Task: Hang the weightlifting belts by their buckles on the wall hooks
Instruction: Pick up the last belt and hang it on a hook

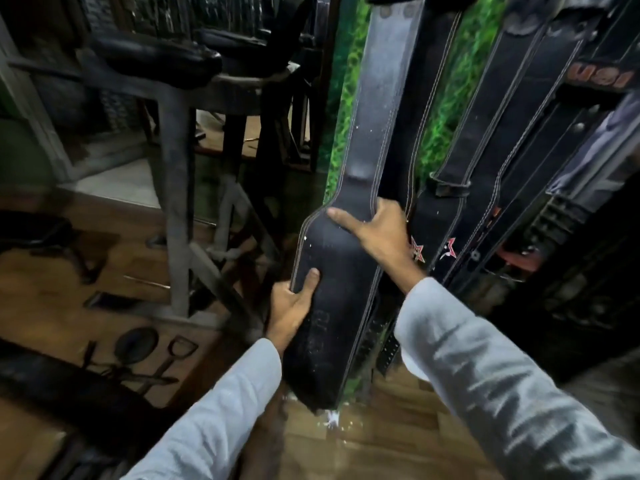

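Two pale grey sleeves (502,393) reach forward from the bottom edge. The left hand (292,306) clamps the left edge of a wide black belt (346,258), thumb on its face. The right hand (377,230) grips the belt's right edge higher up, where it narrows, forefinger stretched across it. The belt hangs upright against a green wall (349,109), just beside other hanging belts (485,140). Its buckle is out of view.

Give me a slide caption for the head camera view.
Both hands, left and right, grip a hanging black belt beside other belts on the wall.
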A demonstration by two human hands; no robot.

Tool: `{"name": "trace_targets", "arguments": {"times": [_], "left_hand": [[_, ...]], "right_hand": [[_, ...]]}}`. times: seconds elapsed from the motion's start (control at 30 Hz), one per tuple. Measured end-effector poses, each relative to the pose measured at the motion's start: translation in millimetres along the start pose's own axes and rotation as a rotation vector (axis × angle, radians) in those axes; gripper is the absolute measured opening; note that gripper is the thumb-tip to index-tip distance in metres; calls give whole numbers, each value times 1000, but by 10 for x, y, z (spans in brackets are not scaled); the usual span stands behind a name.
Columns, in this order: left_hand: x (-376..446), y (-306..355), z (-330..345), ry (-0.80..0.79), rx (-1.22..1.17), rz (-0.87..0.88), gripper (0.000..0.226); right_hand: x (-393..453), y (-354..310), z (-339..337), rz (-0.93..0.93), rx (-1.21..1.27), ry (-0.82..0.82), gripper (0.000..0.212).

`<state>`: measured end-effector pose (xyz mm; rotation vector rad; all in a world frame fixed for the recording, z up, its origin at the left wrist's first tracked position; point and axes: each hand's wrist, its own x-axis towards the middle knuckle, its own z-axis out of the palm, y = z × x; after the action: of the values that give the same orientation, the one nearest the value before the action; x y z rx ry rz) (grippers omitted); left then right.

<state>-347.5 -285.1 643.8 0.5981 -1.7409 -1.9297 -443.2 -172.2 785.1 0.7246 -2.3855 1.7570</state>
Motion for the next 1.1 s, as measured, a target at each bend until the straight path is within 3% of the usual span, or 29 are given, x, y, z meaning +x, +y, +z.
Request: {"name": "trace_targets", "arguments": {"times": [0.13, 0.2, 0.3, 0.43, 0.63, 0.73, 0.83, 0.9, 1.0, 1.1], "left_hand": [[-137, -123, -20, 35, 24, -42, 57], [-214, -192, -57, 13, 65, -69, 62], [-452, -182, -72, -81, 12, -55, 51], [-734, -107, -54, -80, -100, -19, 37], [-1242, -52, -206, -151, -65, -32, 50], [-1584, 25, -289, -146, -57, -40, 35], [-2033, 61, -335, -106, -84, -96, 31], [-2365, 136, -336, -49, -88, -58, 28], [-2754, 210, -340, -16, -33, -47, 45], [-3113, 328, -376, 152, 116, -27, 62]], "right_hand": [[-356, 209, -39, 85, 238, 107, 39], [-464, 204, -84, 75, 296, 68, 31], [-872, 314, -63, 182, 360, 21, 17], [-1243, 386, -100, 196, 370, 49, 15], [-1817, 427, -181, 293, 324, 40, 55], [-2146, 339, -218, 371, 290, -27, 64], [-2570, 265, -294, 469, 310, 9, 90], [-2899, 163, -402, 416, 286, -17, 85], [-3232, 81, -562, 340, 308, 3, 71], [-3510, -19, -642, 359, 301, -23, 98]]}}
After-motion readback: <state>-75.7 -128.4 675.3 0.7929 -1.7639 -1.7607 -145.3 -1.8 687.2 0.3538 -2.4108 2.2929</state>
